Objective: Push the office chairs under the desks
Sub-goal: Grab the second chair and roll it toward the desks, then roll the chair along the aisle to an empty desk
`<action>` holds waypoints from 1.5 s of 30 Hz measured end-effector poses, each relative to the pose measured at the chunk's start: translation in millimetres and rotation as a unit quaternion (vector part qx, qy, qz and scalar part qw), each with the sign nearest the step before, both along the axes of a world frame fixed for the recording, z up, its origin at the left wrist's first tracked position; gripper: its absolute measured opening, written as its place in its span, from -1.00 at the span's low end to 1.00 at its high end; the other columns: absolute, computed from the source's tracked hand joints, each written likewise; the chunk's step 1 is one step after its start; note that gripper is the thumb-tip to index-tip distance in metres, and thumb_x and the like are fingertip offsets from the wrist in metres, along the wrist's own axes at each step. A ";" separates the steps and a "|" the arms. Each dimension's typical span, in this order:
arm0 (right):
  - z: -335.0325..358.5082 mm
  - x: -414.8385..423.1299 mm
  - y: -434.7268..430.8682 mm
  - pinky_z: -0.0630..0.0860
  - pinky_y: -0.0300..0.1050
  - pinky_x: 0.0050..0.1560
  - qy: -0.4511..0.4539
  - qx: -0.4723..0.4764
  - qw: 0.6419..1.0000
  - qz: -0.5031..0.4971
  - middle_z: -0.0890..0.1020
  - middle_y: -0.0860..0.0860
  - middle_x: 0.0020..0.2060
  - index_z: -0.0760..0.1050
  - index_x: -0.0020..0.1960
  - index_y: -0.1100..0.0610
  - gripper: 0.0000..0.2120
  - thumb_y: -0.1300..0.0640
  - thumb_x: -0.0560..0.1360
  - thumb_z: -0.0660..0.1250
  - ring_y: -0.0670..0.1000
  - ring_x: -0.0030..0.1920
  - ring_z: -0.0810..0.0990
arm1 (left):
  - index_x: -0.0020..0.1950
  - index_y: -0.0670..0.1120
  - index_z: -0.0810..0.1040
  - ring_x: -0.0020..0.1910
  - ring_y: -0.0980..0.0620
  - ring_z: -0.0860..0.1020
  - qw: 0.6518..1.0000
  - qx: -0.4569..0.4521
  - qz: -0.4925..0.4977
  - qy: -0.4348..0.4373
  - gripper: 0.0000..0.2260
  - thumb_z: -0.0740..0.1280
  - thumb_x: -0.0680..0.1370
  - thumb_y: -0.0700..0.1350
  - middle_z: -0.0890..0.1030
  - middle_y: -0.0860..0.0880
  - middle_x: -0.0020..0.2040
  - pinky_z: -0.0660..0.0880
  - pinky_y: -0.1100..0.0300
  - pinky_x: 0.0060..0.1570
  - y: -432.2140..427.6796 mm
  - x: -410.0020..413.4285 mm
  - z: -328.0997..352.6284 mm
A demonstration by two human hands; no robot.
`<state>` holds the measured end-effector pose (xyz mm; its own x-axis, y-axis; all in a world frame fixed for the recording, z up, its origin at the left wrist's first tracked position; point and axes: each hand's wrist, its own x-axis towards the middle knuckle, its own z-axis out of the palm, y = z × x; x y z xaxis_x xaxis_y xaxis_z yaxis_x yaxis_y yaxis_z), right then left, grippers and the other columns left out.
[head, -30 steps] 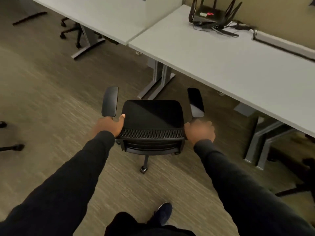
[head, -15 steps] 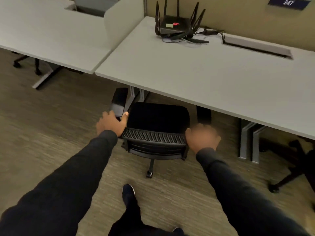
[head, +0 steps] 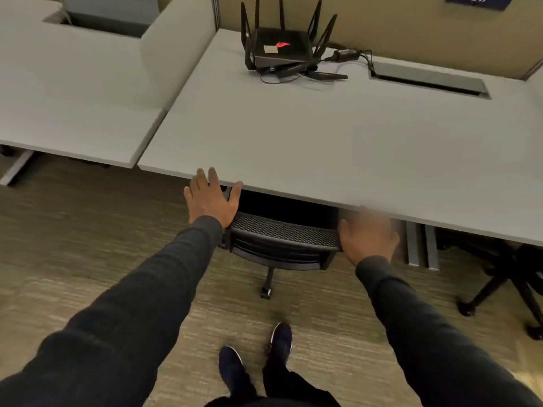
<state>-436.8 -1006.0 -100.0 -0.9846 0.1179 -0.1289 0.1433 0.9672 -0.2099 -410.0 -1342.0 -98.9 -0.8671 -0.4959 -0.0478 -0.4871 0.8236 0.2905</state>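
Note:
A black office chair (head: 282,239) stands mostly under the grey desk (head: 323,148). Only the mesh top of its backrest, part of the seat and one caster show; the armrests are hidden by the desktop. My left hand (head: 213,201) is flat with fingers spread at the left corner of the backrest, fingertips over the desk's front edge. My right hand (head: 368,237) is blurred, fingers apart, at the right end of the backrest. Neither hand grips the chair.
A black router (head: 282,51) with antennas and cables sits at the back of the desk beside a cable slot (head: 429,80). A second desk (head: 67,113) adjoins on the left. Another chair's black base (head: 505,289) stands at the right. My feet (head: 255,356) are on the carpet.
The chair has rolled forward under the desk, and its seat and armrests have gone out of sight. Both hands have opened and come off the backrest's sides. I have stepped closer.

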 end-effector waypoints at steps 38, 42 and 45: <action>1.2 56.1 -264.0 -0.29 0.25 0.55 0.021 -0.027 0.883 0.469 -0.05 0.10 0.64 -0.01 0.65 0.00 -0.27 -0.35 0.61 -0.02 0.14 0.62 -0.18 | 0.61 -0.13 0.17 0.56 -0.23 0.18 0.985 0.029 0.169 0.016 -0.22 -0.03 0.56 0.37 0.26 -0.25 0.56 0.07 -0.25 0.51 -100.7 157.0 -27.2; -5.7 110.4 -336.3 -0.20 0.27 0.57 0.001 -0.017 0.859 0.511 -0.03 0.12 0.64 -0.01 0.65 0.01 -0.25 -0.36 0.59 -0.01 0.16 0.62 -0.16 | 0.62 -0.13 0.12 0.58 -0.22 0.12 0.972 0.040 0.230 0.004 -0.25 0.00 0.60 0.36 0.21 -0.24 0.59 0.02 -0.23 0.53 -155.1 245.1 -31.6; -15.0 164.1 -394.9 -0.20 0.26 0.57 -0.019 -0.007 0.830 0.557 -0.03 0.11 0.64 -0.02 0.65 0.00 -0.22 -0.39 0.58 0.01 0.16 0.62 -0.15 | 0.63 -0.13 0.07 0.60 -0.21 0.07 0.958 0.037 0.284 -0.004 -0.25 0.01 0.61 0.35 0.16 -0.22 0.61 -0.01 -0.22 0.54 -198.4 319.5 -35.3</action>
<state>-272.8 -1400.9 -115.0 -0.4763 -0.8651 -0.1570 -0.8321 0.5012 -0.2375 -90.5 -1540.3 -134.3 -0.4576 -0.8827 -0.1067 -0.8534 0.4023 0.3315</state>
